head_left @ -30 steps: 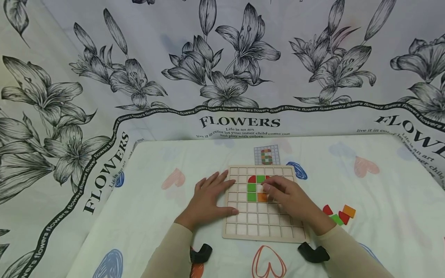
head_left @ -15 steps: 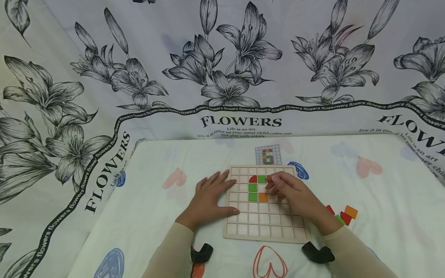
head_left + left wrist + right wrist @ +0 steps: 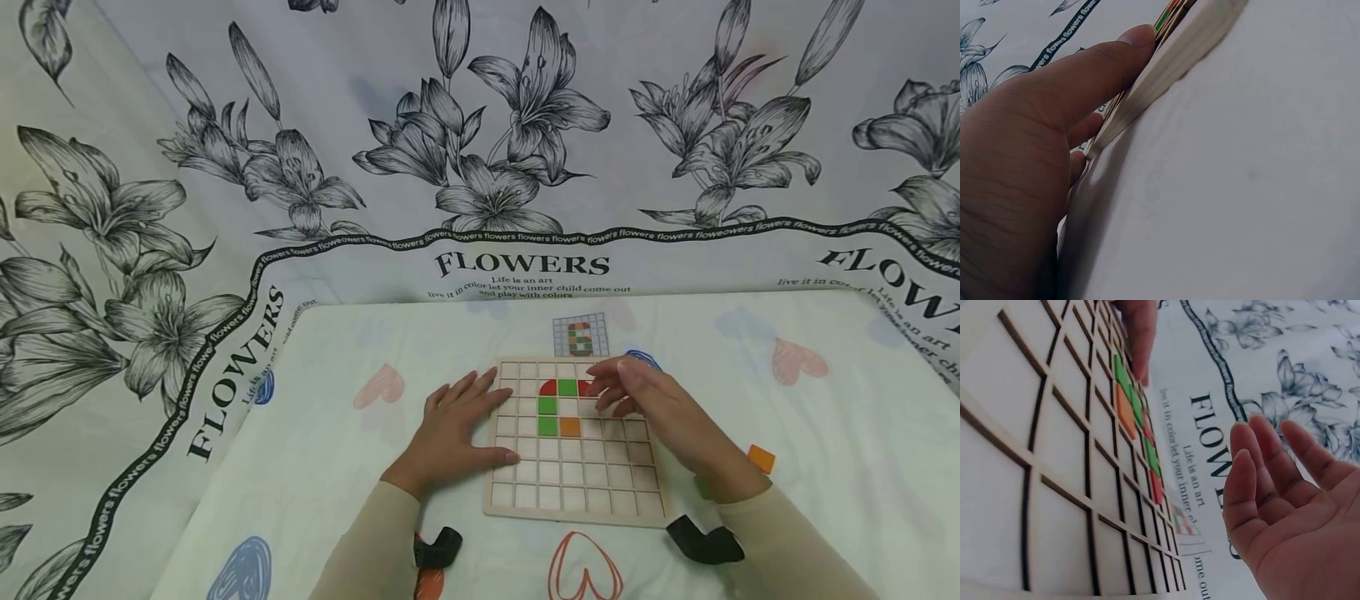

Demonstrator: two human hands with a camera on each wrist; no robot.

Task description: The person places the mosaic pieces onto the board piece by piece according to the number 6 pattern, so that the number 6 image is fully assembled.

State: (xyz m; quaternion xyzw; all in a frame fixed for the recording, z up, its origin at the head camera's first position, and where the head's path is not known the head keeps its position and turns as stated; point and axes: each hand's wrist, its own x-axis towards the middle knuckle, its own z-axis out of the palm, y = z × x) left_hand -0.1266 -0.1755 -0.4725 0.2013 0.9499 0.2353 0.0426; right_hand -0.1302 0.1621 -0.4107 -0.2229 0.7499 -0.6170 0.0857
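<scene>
A square wooden grid board (image 3: 577, 498) lies on the table, with red, green and orange tiles set in its upper middle cells. These include a green tile (image 3: 567, 387), an orange tile (image 3: 570, 427) and a red rounded tile (image 3: 549, 387). My left hand (image 3: 450, 433) rests on the board's left edge, fingers spread and thumb on the rim. Over the board's upper right hovers my right hand (image 3: 660, 412), its fingers loosely bent and, in the right wrist view, holding nothing. Its fingertips partly cover a second red tile (image 3: 585, 388).
Behind the board lies a small printed pattern card (image 3: 579, 335). Loose tiles lie right of the board, mostly behind my right wrist; an orange tile (image 3: 762, 459) shows. Black wrist straps hang near both sleeves. A flower-print cloth (image 3: 517, 117) hangs at the back.
My right hand has lifted off the tiles and drawn back to the right, its fingers loosening and uncovering a red tile at the row's right end. The left hand stays put.
</scene>
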